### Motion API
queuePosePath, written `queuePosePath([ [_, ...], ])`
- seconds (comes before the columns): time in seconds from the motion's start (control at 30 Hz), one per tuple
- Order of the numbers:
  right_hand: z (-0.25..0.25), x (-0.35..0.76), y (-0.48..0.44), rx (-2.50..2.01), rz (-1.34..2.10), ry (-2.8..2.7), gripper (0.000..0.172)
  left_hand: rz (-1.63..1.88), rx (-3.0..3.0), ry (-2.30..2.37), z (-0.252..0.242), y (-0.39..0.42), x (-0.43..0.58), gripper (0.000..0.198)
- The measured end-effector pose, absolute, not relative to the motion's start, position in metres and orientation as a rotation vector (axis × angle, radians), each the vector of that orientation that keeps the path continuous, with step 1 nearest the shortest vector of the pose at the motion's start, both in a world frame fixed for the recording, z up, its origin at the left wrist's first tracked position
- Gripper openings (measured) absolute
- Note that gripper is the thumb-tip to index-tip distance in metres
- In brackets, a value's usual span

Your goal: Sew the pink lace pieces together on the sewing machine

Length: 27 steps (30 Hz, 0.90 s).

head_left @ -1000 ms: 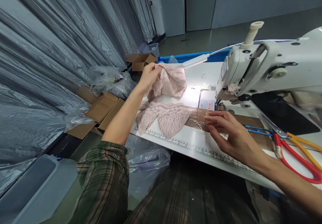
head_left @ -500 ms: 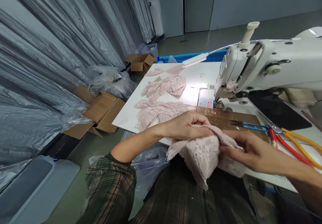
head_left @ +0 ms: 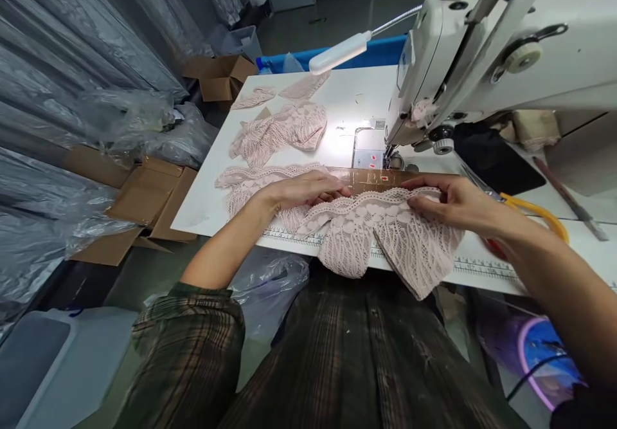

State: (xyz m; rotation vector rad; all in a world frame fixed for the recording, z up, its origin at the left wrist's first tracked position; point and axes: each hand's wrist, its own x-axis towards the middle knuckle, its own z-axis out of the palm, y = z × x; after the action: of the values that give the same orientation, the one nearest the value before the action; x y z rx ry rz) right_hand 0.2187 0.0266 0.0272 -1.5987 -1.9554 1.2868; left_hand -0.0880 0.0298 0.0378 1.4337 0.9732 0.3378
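Note:
A pink lace piece [head_left: 380,236] lies spread over the near edge of the white sewing table [head_left: 207,191], hanging off the front. My left hand [head_left: 303,191] pinches its upper left edge, fingers closed on the lace. My right hand [head_left: 453,202] grips the upper right edge the same way. The piece sits just in front of the brown taped strip [head_left: 376,178] before the needle of the white sewing machine [head_left: 486,49].
More pink lace pieces [head_left: 284,133] lie on the table's left and back. Yellow-handled scissors [head_left: 535,210] rest at right. A lamp [head_left: 340,53] shines on the needle plate. Cardboard boxes [head_left: 144,191] and plastic sheeting fill the floor at left.
Both hands brought the lace piece up from my lap and spread it flat along the table edge. The view tilted down and closer to the machine.

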Motion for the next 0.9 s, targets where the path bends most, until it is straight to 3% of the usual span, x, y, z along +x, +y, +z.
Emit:
queuePosePath([
  [0.1,0.032,0.221,0.026,-1.608,1.371,-1.905,0.049,0.348,1.526,1.017,0.039,0.03,-0.078,0.047],
  [0.27,0.027,0.228,0.025,-1.607,1.348,-1.843,0.052,0.28,1.651,0.981,0.036,0.03,-0.066,0.035],
  [0.47,0.021,0.207,0.027,-1.54,0.847,-2.01,0.043,0.29,1.604,0.781,0.053,0.018,-0.064,0.057],
  [0.57,0.017,0.195,0.03,-1.342,0.584,-2.03,0.045,0.3,1.597,0.714,0.06,0.006,-0.057,0.049],
  [0.7,0.021,0.198,0.009,-1.158,0.201,-1.935,0.03,0.473,1.542,0.786,0.053,-0.011,-0.036,0.028],
  [0.8,0.031,0.205,-0.025,-1.094,0.218,-1.868,0.013,0.599,1.478,0.833,0.042,-0.02,-0.015,0.03],
  [0.9,0.034,0.21,-0.052,-1.033,0.321,-1.936,0.007,0.702,1.537,0.92,0.035,-0.025,0.004,0.029],
])
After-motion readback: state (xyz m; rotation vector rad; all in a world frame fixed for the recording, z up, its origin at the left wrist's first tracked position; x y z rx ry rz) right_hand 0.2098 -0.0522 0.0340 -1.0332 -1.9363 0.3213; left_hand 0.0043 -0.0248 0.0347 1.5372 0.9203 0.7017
